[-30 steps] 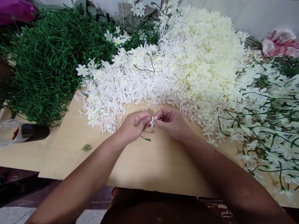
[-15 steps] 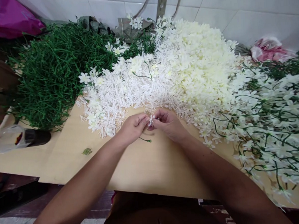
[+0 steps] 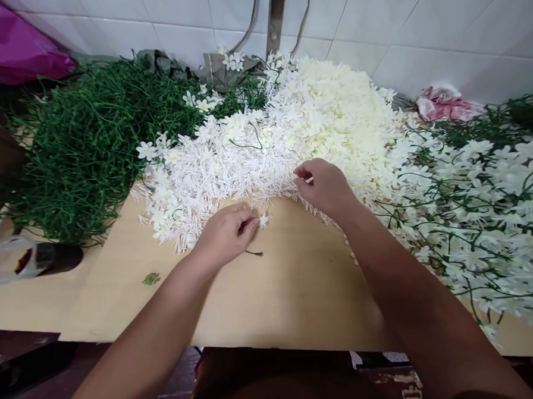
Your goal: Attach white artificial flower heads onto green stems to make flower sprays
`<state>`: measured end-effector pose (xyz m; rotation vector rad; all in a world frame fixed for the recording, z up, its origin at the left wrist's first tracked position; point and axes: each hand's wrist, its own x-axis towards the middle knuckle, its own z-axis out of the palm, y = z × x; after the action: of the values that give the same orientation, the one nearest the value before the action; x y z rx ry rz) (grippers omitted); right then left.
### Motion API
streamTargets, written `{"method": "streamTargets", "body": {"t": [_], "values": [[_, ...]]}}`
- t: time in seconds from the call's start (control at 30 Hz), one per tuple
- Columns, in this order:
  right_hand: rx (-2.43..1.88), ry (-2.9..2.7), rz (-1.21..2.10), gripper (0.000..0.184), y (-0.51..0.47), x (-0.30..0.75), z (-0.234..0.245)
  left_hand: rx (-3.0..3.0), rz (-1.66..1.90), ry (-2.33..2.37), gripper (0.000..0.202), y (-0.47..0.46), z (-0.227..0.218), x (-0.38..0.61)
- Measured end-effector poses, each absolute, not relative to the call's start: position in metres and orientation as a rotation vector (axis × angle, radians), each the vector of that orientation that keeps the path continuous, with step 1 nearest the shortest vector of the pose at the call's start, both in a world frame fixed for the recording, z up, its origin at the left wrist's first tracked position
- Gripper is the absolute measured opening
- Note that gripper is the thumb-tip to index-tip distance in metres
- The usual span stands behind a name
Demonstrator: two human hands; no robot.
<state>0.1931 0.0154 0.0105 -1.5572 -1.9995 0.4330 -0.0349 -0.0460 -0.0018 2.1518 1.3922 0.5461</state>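
Observation:
Above the cardboard, my left hand [image 3: 227,232] is closed in a pinch on a small white artificial flower [image 3: 264,221]. The flower's petals stick out past the fingertips. A green stem [image 3: 254,254] pokes out below the same hand; I cannot tell whether it joins the flower. My right hand [image 3: 321,182] is at the front edge of the heap of white thin-stemmed flower pieces [image 3: 242,159], thumb and fingers curled together. Whatever lies between its fingertips is too small to make out. Cream-yellow petals [image 3: 346,112] are piled just beyond it.
A mound of green stems [image 3: 80,138] lies at the left. Flowers on green stems [image 3: 496,241] spread over the right side. A dark cup in a clear plastic bag [image 3: 59,257] stands at the left, near a green scrap [image 3: 151,279]. White tiled wall [image 3: 374,33] closes the back.
My right hand has left the flower and moved up and right to the heap's edge. My left hand still holds the flower. The view has shifted slightly.

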Motion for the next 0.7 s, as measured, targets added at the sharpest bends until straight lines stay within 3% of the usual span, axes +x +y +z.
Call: {"method": "streamTargets", "body": {"t": [0.13,0.23,0.53,0.7], "values": [[-1.828,-2.164,0.089,0.015,0.034,0.187,0.002,2.129,0.503,1.512,0.021,-0.048,0.0,-0.037],[-1.855,-2.168,0.108,0.008,0.038,0.192,0.001,2.112,0.575,1.584,0.019,-0.048,0.001,-0.039],[-1.48,-1.607,0.642,0.008,0.032,0.213,0.016,2.08,0.929,1.49,0.019,-0.05,0.0,-0.036],[-1.258,-1.509,1.003,0.021,0.024,0.196,0.008,1.92,1.043,1.466,0.018,-0.047,-0.005,-0.036]]}}
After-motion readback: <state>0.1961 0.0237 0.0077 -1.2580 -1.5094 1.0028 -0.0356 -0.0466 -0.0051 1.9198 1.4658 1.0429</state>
